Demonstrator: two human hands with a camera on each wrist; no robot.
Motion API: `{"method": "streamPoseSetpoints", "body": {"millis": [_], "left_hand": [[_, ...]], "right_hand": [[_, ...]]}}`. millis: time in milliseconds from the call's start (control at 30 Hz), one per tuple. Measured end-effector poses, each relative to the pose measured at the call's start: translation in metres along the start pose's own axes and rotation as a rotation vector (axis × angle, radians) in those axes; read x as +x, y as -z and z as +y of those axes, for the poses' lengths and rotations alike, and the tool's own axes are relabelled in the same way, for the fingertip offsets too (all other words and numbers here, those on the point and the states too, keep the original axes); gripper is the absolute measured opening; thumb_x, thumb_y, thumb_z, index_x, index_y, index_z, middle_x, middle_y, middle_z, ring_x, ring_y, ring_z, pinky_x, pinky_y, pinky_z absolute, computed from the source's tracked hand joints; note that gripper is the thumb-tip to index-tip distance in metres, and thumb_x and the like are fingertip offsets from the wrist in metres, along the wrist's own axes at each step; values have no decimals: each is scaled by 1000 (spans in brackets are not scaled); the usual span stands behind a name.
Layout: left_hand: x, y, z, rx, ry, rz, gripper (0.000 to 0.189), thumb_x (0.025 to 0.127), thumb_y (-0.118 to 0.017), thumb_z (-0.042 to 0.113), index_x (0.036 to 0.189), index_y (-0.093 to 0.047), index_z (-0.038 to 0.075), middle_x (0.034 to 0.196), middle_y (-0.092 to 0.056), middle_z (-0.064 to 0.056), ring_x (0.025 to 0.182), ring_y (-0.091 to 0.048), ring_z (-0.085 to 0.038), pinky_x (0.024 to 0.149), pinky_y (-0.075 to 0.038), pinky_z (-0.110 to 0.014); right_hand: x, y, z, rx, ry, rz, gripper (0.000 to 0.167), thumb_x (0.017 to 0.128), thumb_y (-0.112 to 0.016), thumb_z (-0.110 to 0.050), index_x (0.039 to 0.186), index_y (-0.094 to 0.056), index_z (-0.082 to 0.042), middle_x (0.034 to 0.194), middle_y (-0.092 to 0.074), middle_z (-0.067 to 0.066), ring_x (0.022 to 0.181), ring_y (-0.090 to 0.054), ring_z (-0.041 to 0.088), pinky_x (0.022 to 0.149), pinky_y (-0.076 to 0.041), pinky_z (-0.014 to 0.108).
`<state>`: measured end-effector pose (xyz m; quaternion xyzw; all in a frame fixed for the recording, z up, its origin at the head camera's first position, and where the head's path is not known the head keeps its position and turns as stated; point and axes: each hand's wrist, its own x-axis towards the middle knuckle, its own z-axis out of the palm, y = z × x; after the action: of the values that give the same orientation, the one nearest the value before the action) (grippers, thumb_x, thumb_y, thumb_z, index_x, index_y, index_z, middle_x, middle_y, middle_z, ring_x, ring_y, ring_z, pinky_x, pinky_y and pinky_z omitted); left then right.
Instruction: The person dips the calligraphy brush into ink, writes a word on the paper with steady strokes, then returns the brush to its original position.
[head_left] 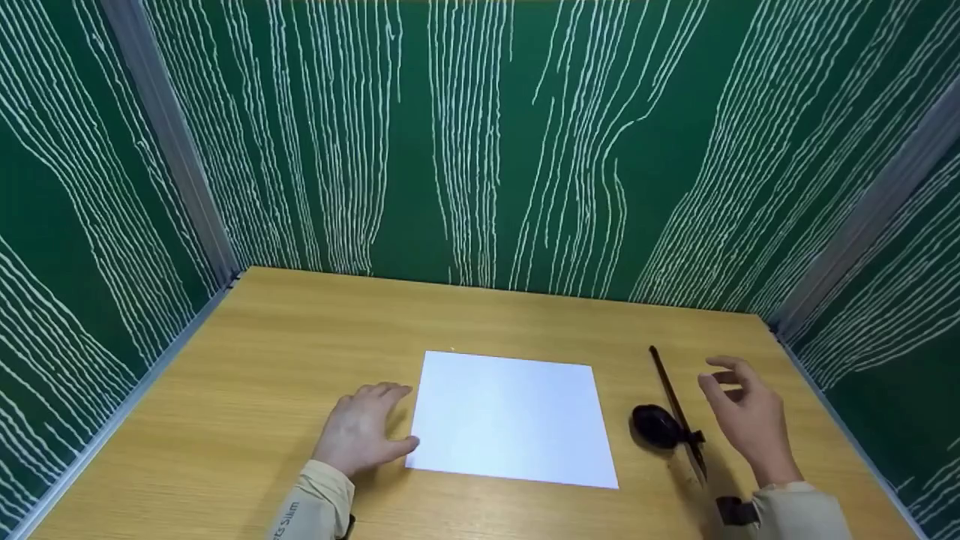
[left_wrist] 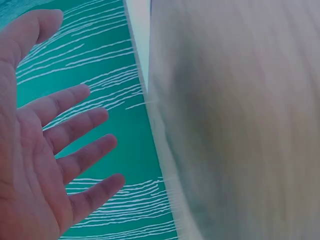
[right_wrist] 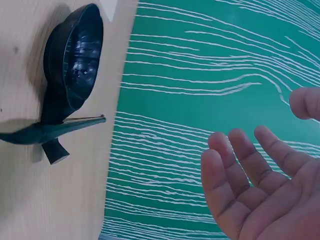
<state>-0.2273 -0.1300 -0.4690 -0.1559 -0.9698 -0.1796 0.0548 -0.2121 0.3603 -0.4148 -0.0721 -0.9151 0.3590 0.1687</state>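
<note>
- On the wooden table [head_left: 330, 322], in the head view, a blank white sheet [head_left: 514, 420] lies flat between two hands, with a black cup-shaped thing [head_left: 654, 426] and a dark stick [head_left: 667, 382] to its right
- Also there, the left hand [head_left: 360, 427] is at the sheet's left edge, thumb and fingers apart and grasping nothing; whether the thumb tip touches the paper I cannot tell
- The right hand [head_left: 750, 420] is just beside the stick, fingers loosely bent, thumb apart, nothing between them
- In the left wrist view, the fingers are spread and relaxed, the palm free; to steady the sheet well, flat fingertips along the edge would likely serve better than a pinch, which could crease it
- In the right wrist view, the fingers curve gently with nothing in them, the stick lying across the cup's short handle; whether the two are joined I cannot tell
- For a clean pick-up there, a pinch on the stick's free length, away from the crossing, seems wisest, since a careless lift could drag or tip the cup
</note>
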Motion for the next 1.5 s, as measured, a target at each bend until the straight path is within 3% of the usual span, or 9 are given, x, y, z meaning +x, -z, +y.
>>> {"method": "streamPoseSetpoints", "body": {"millis": [133,200,367,500,700,933,1133,1367,1500], "left_hand": [[-1,-3,1,-3,5,-20,70,73,-74,51,133,-56,20,134,-58,-6,124,-53,-33,97,-43,-58],[-1,-4,1,-3,6,-33,70,72,-74,51,132,-57,19,134,-59,-7,124,-53,-33,97,-43,-57],[-2,-5,0,-35,19,-97,70,71,-76,48,130,-58,16,135,-57,-9,126,-51,-34,100,-41,-58],[-3,-5,-3,-77,33,-154,70,71,-78,43,132,-57,15,139,-54,-10,130,-47,-35,104,-37,-59],[-4,-6,-4,-118,16,-205,72,70,-77,37,135,-53,16,145,-49,-12,134,-42,-36,106,-34,-60],[-6,-7,-6,-130,15,-208,74,69,-77,35,136,-52,16,144,-48,-14,134,-42,-37,106,-34,-60],[-6,-7,-5,-139,45,-215,71,74,-74,38,137,-51,14,145,-47,-15,134,-40,-41,105,-32,-64],[-5,-8,2,-102,57,-225,68,76,-73,37,137,-51,15,144,-47,-15,133,-41,-40,103,-34,-63],[-5,-8,1,-89,55,-228,69,76,-72,37,137,-51,15,144,-47,-16,133,-41,-39,103,-35,-63]], "right_hand": [[21,-4,5,-45,15,-137,55,95,-50,-51,135,-50,-13,120,-59,21,92,-62,27,63,-49,31],[33,-6,9,-86,13,-211,58,95,-49,-52,135,-49,-11,121,-58,23,95,-61,31,65,-49,33],[53,-16,20,-205,-5,-356,53,96,-52,-43,133,-49,-5,118,-58,27,89,-62,28,67,-50,37],[62,-26,29,-273,-47,-421,50,94,-56,-35,129,-50,0,109,-62,25,79,-61,23,62,-50,35],[70,-39,41,-341,-74,-472,50,91,-59,-26,125,-50,9,83,-62,14,62,-51,16,54,-42,30],[78,-41,46,-428,-61,-500,48,89,-61,-23,120,-53,13,110,-62,31,79,-58,24,72,-52,44],[82,-41,49,-418,-46,-523,45,89,-62,-22,117,-56,13,109,-62,30,82,-62,26,73,-52,46],[83,-47,53,-295,-144,-541,36,86,-65,-14,110,-59,12,97,-64,23,76,-60,22,58,-53,34],[84,-51,53,-291,-129,-533,31,85,-66,-13,105,-62,10,95,-65,21,77,-59,22,61,-53,34]]}}
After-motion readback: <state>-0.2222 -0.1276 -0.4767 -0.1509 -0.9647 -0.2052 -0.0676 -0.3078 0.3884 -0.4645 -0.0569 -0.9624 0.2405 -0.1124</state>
